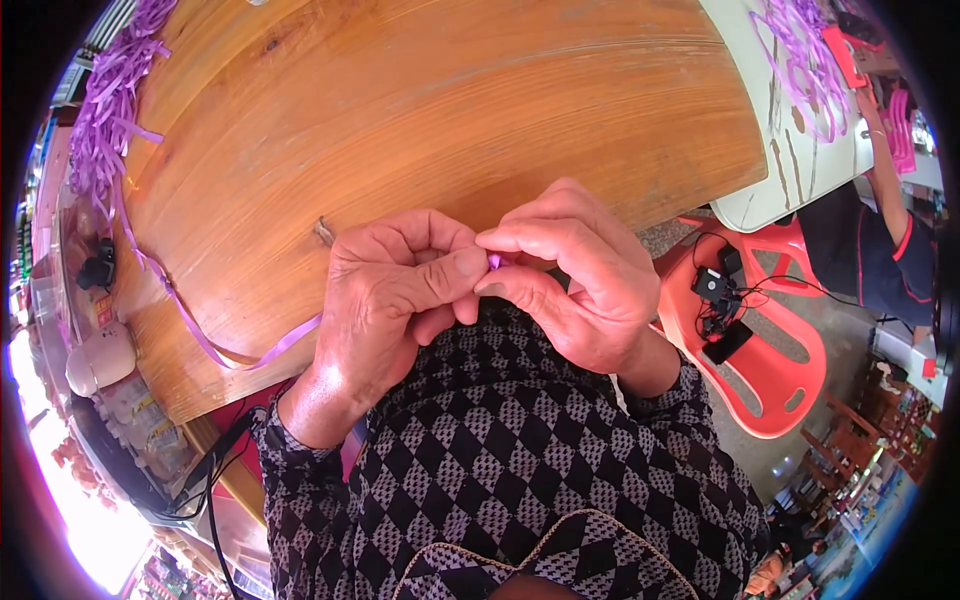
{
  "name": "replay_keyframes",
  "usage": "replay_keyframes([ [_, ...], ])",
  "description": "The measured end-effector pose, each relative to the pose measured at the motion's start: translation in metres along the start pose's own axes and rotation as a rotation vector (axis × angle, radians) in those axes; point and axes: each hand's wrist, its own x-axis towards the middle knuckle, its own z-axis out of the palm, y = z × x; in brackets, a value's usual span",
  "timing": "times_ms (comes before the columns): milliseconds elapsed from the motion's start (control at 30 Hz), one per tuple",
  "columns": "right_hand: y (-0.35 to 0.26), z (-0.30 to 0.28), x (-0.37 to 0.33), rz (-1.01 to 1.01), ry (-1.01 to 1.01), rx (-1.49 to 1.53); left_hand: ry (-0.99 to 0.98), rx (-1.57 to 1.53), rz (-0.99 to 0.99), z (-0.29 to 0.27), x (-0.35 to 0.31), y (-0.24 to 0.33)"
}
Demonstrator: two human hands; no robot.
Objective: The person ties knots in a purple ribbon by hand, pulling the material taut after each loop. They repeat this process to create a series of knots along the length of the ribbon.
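Mid-frame: left hand (385, 275) pinched on purple ribbon (495, 262); right hand (590, 280) fingertips close about it, clamped or not unclear. Seemingly unfinished: trailing strand (285, 343), upper-left ribbon heap (108, 120) look unworked.

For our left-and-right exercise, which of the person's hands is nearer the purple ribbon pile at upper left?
Left. The left hand lies below and right of the ribbon pile; the right hand is farther right.
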Motion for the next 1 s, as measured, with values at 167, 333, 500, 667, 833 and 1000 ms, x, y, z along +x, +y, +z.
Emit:
replay_keyframes([
  [167,0.000,-0.001,0.002,-0.049,-0.016,0.020,-0.057,0.066,-0.032,-0.009,0.000,0.004],
  [333,0.002,-0.010,0.002,-0.066,-0.097,0.009,-0.050,0.090,-0.008,-0.008,-0.002,0.008],
  [500,0.007,-0.022,-0.003,-0.115,-0.112,-0.032,0.024,0.080,0.033,-0.014,-0.004,0.007],
  [667,0.004,-0.026,0.001,-0.109,-0.079,-0.085,0.019,0.104,0.076,-0.018,-0.008,0.012],
  [833,0.007,-0.013,0.008,-0.097,-0.081,0.073,-0.013,0.094,0.065,-0.009,-0.009,0.010],
  [1000,0.004,-0.008,0.008,0.037,-0.172,0.185,-0.052,0.167,0.085,-0.006,-0.009,0.007],
])
